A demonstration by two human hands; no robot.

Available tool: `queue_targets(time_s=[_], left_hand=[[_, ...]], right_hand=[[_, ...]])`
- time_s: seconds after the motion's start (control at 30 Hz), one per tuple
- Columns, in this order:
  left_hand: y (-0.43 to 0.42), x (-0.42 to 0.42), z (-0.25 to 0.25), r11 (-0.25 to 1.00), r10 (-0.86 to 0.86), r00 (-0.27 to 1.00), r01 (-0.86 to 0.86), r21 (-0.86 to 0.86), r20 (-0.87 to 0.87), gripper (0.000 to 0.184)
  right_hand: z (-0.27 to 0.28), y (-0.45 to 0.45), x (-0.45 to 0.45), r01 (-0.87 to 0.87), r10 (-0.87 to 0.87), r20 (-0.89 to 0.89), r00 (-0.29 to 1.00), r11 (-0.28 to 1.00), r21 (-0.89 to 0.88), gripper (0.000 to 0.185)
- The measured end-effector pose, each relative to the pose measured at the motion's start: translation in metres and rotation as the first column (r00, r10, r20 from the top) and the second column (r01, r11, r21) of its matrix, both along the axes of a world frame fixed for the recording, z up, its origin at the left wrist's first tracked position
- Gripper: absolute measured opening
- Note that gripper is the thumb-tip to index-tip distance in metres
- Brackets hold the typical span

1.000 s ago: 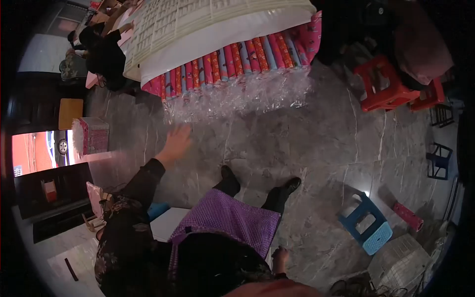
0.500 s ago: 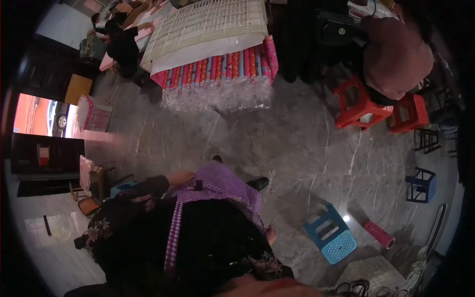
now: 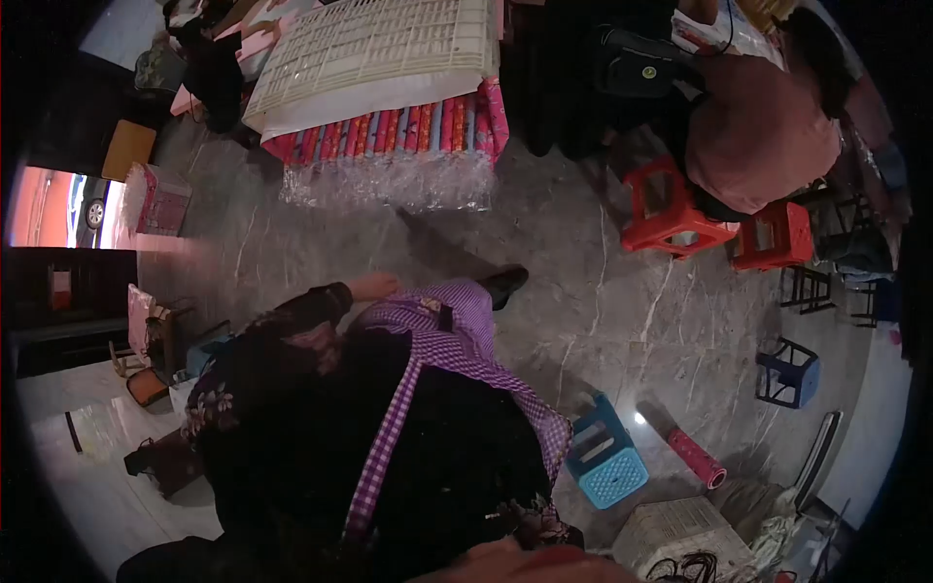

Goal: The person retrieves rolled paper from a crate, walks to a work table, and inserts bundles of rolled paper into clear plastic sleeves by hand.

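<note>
My left hand (image 3: 374,285) hangs at the front of my body, beside the purple checked apron (image 3: 457,309) I wear. It is small and dim, so how its fingers lie does not show, and nothing can be made out in it. My right hand is out of sight behind my body and the apron's edge. Below, one dark shoe (image 3: 505,284) stands forward on the grey marbled floor (image 3: 544,321). Ahead is a stack of pink and red patterned rolls (image 3: 389,134) in clear plastic wrap, with a white plastic grid crate (image 3: 379,53) on top.
A blue stool (image 3: 607,457) and a pink roll (image 3: 696,459) are on the floor at my right. Two red stools (image 3: 675,219) stand farther off, where a person in a pink top (image 3: 763,126) sits. Another person (image 3: 209,83) is at the far left. A doorway (image 3: 68,209) opens at left.
I have stepped and turned slightly, so the surroundings shift left in view. My left hand has swung forward. My right hand, visible earlier beside the apron, has gone out of sight.
</note>
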State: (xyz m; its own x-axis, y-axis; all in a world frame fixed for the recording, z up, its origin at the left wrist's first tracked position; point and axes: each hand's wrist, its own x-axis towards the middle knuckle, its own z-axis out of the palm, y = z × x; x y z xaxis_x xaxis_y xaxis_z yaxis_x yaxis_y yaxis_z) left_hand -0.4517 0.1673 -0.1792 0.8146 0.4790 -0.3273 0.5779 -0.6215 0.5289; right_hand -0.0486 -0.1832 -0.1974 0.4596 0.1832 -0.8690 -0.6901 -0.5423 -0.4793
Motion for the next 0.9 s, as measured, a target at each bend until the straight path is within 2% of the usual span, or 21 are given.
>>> queue_targets(time_s=[0.03,0.07,0.1,0.13,0.2,0.27,0.33,0.37,0.43,0.47,0.53,0.57,0.63,0.67,0.7,0.73,0.77,0.8,0.83,0.87,0.9], left_hand=[[0.017,0.006,-0.008,0.988,-0.113,0.993,0.110,0.105,0.028,0.027],[0.039,0.030,0.002,0.985,-0.168,0.928,0.147,-0.087,-0.334,0.034],[0.053,0.050,0.016,0.949,-0.281,0.724,0.112,-0.294,-0.631,0.045],[0.066,0.063,0.029,0.943,-0.290,0.722,0.105,-0.315,-0.629,0.045],[0.098,0.094,0.042,0.892,0.022,0.812,-0.279,-0.355,-0.583,0.042],[0.122,0.112,0.028,0.853,0.253,0.886,-0.394,-0.343,-0.388,0.036],[0.138,0.139,0.028,0.818,0.514,0.848,-0.530,-0.224,-0.130,0.030],[0.146,0.150,0.027,0.812,0.517,0.844,-0.536,-0.232,-0.141,0.030],[0.159,0.164,0.027,0.711,0.702,0.708,-0.703,-0.026,0.079,0.026],[0.166,0.165,0.029,0.706,0.708,0.703,-0.708,-0.026,0.067,0.026],[0.182,0.160,0.030,0.543,0.746,0.615,-0.784,0.301,0.255,0.022],[0.191,0.156,0.029,0.540,0.751,0.613,-0.784,0.305,0.246,0.022],[0.213,0.136,0.025,0.392,0.728,0.638,-0.688,0.611,0.252,0.024],[0.228,0.119,0.013,0.399,0.734,0.637,-0.683,0.612,0.234,0.024],[0.244,0.099,-0.007,0.370,0.682,0.700,-0.582,0.724,0.213,0.027],[0.252,0.094,-0.006,0.326,0.625,0.758,-0.468,0.821,0.184,0.030],[0.260,0.090,-0.006,0.333,0.628,0.759,-0.465,0.820,0.175,0.030],[0.272,0.098,0.015,0.478,0.767,0.638,-0.502,0.721,-0.064,0.039],[0.282,0.104,0.023,0.580,0.808,0.493,-0.566,0.586,-0.324,0.049],[0.291,0.102,0.010,0.590,0.801,0.498,-0.566,0.575,-0.332,0.049],[0.304,0.093,-0.011,0.560,0.796,0.539,-0.482,0.674,-0.276,0.051]], right_hand=[[0.003,0.006,0.010,-0.020,0.020,0.001,1.000,1.000,-0.010,0.016],[0.007,0.011,0.018,-0.036,0.036,-0.001,0.999,0.999,-0.019,0.016],[0.012,0.016,0.027,-0.055,0.055,-0.004,0.998,0.998,-0.035,0.016],[0.016,0.021,0.035,-0.069,0.068,-0.006,0.998,0.996,-0.050,0.016],[0.024,0.035,0.055,-0.094,0.094,-0.009,0.996,0.993,-0.072,0.016],[0.027,0.048,0.074,-0.118,0.118,-0.008,0.993,0.989,-0.093,0.017],[0.032,0.058,0.091,-0.140,0.140,-0.012,0.990,0.984,-0.110,0.017],[0.033,0.063,0.099,-0.151,0.150,-0.015,0.989,0.981,-0.120,0.017],[0.035,0.070,0.116,-0.171,0.170,-0.023,0.985,0.976,-0.131,0.017],[0.034,0.074,0.125,-0.181,0.180,-0.021,0.983,0.974,-0.134,0.017],[0.033,0.081,0.142,-0.193,0.192,-0.021,0.981,0.972,-0.135,0.017],[0.031,0.084,0.151,-0.200,0.198,-0.022,0.980,0.970,-0.137,0.018],[0.030,0.087,0.167,-0.212,0.210,-0.026,0.977,0.967,-0.138,0.018],[0.031,0.087,0.173,-0.219,0.218,-0.028,0.976,0.965,-0.142,0.018],[0.030,0.088,0.179,-0.228,0.226,-0.031,0.974,0.962,-0.150,0.018],[0.029,0.090,0.184,-0.239,0.237,-0.034,0.971,0.959,-0.153,0.018],[0.030,0.092,0.188,-0.241,0.238,-0.034,0.971,0.958,-0.158,0.019],[0.031,0.092,0.190,-0.245,0.243,-0.036,0.969,0.955,-0.167,0.019],[0.032,0.093,0.191,-0.250,0.247,-0.038,0.968,0.953,-0.174,0.019],[0.033,0.095,0.191,-0.251,0.247,-0.042,0.968,0.951,-0.183,0.019],[0.034,0.096,0.189,-0.253,0.249,-0.040,0.968,0.949,-0.191,0.019]])
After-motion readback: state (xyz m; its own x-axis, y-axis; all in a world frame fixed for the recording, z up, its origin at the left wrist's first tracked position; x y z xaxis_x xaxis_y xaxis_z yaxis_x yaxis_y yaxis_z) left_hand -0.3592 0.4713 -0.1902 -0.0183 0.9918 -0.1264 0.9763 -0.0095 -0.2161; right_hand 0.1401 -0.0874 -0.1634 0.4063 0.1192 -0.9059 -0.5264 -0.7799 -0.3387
